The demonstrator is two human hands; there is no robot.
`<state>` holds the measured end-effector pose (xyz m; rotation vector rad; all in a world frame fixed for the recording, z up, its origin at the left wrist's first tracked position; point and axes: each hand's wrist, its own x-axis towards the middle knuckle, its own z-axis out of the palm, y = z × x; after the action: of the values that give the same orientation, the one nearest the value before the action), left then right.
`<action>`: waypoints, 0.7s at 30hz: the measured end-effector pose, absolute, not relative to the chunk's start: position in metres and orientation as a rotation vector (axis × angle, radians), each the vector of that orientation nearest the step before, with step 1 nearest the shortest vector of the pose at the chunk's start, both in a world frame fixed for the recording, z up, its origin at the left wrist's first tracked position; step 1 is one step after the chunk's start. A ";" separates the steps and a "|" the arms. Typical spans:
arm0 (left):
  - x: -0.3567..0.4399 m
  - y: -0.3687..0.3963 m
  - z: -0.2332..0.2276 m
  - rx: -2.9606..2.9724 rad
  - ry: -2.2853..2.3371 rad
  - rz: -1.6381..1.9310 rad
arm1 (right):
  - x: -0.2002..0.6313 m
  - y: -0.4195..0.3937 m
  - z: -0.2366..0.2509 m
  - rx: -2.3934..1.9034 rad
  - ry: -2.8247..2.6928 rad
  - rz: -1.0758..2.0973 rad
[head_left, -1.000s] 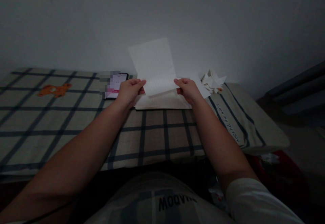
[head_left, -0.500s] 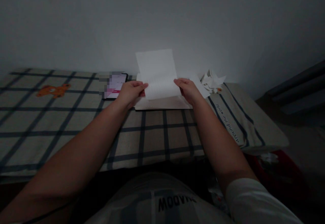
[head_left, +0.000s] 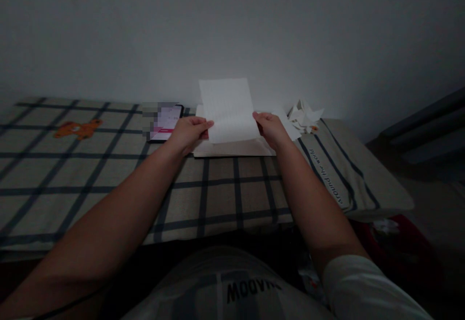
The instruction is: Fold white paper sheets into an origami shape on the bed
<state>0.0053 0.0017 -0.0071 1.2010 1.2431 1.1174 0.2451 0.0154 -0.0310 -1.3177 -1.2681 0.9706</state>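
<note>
A white sheet of paper (head_left: 228, 109) with faint lines is held up at a tilt, its far edge raised in front of the wall. My left hand (head_left: 194, 130) pinches its left side near the lower corner, thumb on top. On the opposite side my right hand (head_left: 269, 127) grips the sheet's right edge between thumb and fingers. Beneath the sheet lies a stack of paper or a pad (head_left: 236, 148), mostly covered by the held sheet and my hands. Another white sheet (head_left: 291, 129) sticks out beyond my right hand.
A phone or tablet with a lit screen (head_left: 169, 122) lies left of my left hand. Folded white paper pieces (head_left: 304, 115) sit at the right. An orange bear-shaped item (head_left: 78, 129) is far left on the checked tablecloth (head_left: 109, 170). A red bin (head_left: 403, 247) stands below right.
The sheet's raised far edge has come down a little and moved slightly right. Both hands have shifted slightly right and keep hold of it.
</note>
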 end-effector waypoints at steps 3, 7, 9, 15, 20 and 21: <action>0.004 0.010 -0.014 1.155 1.266 1.179 | 0.242 0.013 -0.029 -1.252 -1.185 1.076; 0.002 0.020 -0.023 1.094 1.194 1.270 | 0.239 0.011 -0.029 -1.236 -1.206 1.069; 0.003 0.020 -0.023 1.089 1.178 1.251 | 0.239 0.011 -0.030 -1.250 -1.247 0.997; 0.006 0.016 -0.019 1.057 1.182 1.229 | 0.240 0.012 -0.031 -1.316 -1.326 0.821; 0.005 0.018 -0.018 1.052 1.193 1.236 | 0.241 0.012 -0.029 -1.351 -1.353 0.775; 0.004 0.017 -0.018 1.058 1.197 1.234 | 0.242 0.012 -0.029 -1.360 -1.355 0.785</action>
<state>0.0042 0.0174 -0.0182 1.0581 1.1967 1.2337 0.2419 0.0116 -0.0295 -1.3600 -1.3548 0.7854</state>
